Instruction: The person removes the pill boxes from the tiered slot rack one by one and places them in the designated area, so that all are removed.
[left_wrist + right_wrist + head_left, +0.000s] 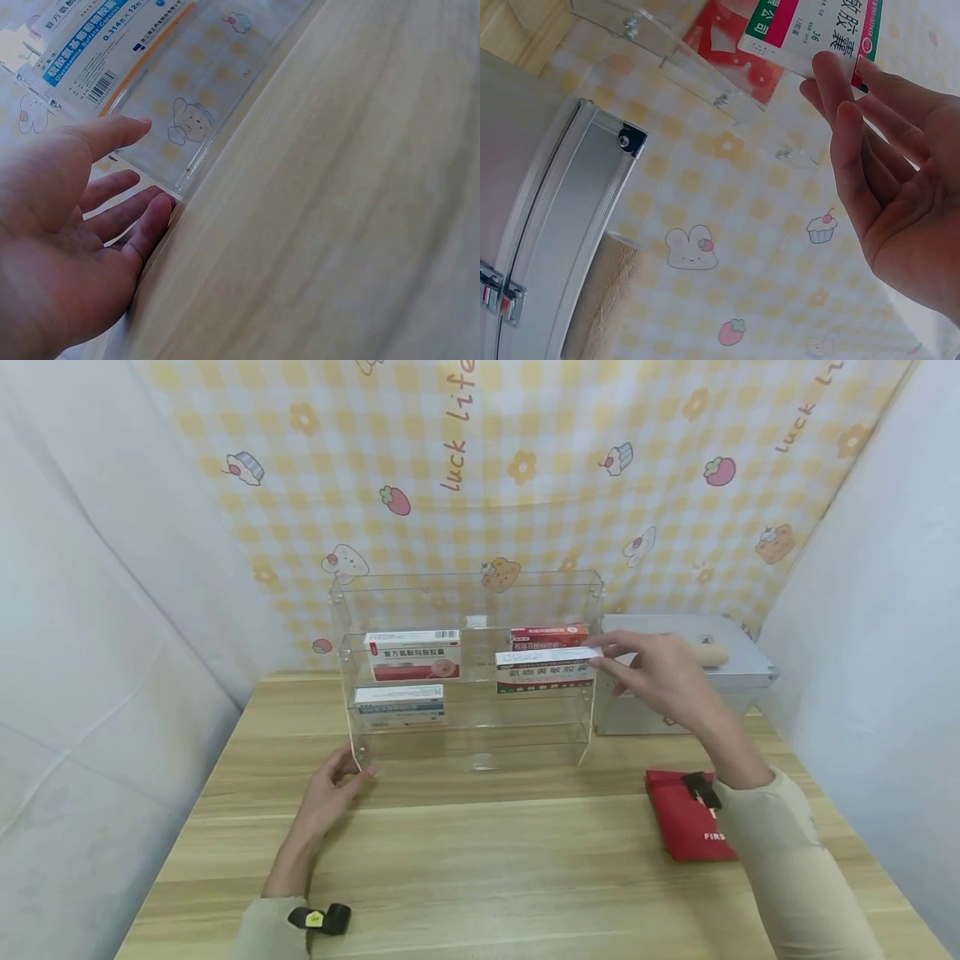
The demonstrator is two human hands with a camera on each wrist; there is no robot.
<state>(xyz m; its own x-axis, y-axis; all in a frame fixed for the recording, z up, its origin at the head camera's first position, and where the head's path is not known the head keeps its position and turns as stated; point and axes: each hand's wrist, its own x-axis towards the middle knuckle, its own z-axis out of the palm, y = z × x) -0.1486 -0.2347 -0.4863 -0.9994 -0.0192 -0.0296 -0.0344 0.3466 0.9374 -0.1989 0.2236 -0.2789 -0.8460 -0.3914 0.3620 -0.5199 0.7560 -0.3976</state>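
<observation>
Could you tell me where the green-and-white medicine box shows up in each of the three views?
Head: green-and-white box right of centre on the clear shelf, at the right hand.
Left wrist: not in it.
Right wrist: box at top, fingertips on it.
Shared landmark: the shelf.

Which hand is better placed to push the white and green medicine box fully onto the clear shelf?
Probably the right hand: its fingertips already touch the end of the white and green box on the acrylic shelf. The left hand rests on the table at the shelf's lower left corner, away from that box.
</observation>
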